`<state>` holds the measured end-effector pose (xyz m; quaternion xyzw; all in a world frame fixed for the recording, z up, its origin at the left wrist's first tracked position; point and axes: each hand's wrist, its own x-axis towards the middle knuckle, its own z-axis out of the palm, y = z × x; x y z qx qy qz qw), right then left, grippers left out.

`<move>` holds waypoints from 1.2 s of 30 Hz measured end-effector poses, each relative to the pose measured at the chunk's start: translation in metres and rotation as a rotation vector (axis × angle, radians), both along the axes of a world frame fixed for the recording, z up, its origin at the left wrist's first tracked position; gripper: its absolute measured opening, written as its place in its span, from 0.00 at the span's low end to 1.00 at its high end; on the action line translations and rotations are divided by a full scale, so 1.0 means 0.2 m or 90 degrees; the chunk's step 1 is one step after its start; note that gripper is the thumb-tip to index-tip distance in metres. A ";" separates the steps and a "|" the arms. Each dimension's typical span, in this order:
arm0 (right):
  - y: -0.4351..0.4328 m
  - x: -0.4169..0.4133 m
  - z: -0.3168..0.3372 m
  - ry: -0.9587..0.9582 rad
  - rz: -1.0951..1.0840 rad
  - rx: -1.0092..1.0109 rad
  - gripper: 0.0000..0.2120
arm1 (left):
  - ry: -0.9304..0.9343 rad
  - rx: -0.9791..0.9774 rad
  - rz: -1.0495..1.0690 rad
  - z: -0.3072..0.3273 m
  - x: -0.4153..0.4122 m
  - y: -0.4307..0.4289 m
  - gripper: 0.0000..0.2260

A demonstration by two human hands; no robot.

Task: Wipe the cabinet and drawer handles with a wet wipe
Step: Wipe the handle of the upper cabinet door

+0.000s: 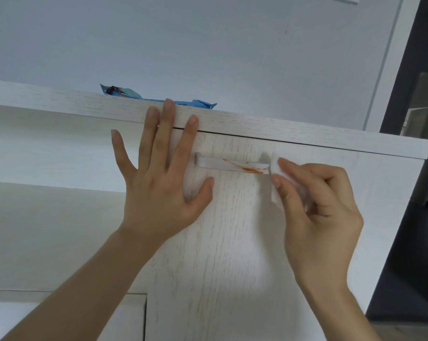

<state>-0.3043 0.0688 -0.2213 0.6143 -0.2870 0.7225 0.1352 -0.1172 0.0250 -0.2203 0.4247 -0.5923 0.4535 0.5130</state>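
Note:
A pale bar handle (213, 164) sits on the whitewashed wood cabinet door (232, 242), smeared with an orange-red streak toward its right end. My right hand (318, 207) pinches a folded white wet wipe (275, 168) against the handle's right end. My left hand (158, 173) lies flat and spread on the door just left of the handle, fingertips reaching up over the cabinet's top board (306, 136).
A blue wet wipe pack (158, 98) lies on top of the cabinet, behind my left fingertips. Open shelves (48, 188) run to the left of the door. A dark doorway (414, 168) stands beyond the cabinet's right side. A white wall rises behind.

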 end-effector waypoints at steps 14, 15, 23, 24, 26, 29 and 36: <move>0.03 0.04 -0.01 -0.040 0.028 0.002 0.14 | 0.002 0.002 -0.005 0.00 0.00 0.00 0.31; 0.02 0.04 -0.01 -0.038 0.028 0.007 0.14 | 0.002 0.003 -0.006 0.00 0.00 0.00 0.31; 0.02 0.04 0.01 0.019 -0.059 -0.016 0.10 | 0.004 0.000 -0.011 0.00 0.00 0.00 0.31; 0.01 0.03 0.00 0.029 -0.077 -0.024 0.10 | 0.004 0.000 -0.013 0.00 0.00 0.00 0.31; 0.01 0.03 0.00 0.029 -0.077 -0.024 0.10 | 0.004 -0.001 -0.012 0.00 0.00 0.00 0.31; 0.02 0.04 0.00 0.052 -0.082 -0.031 0.12 | 0.004 -0.005 -0.011 0.00 0.00 -0.01 0.31; 0.03 0.05 -0.01 -0.003 -0.027 0.010 0.15 | 0.001 -0.005 -0.007 -0.01 0.00 0.00 0.31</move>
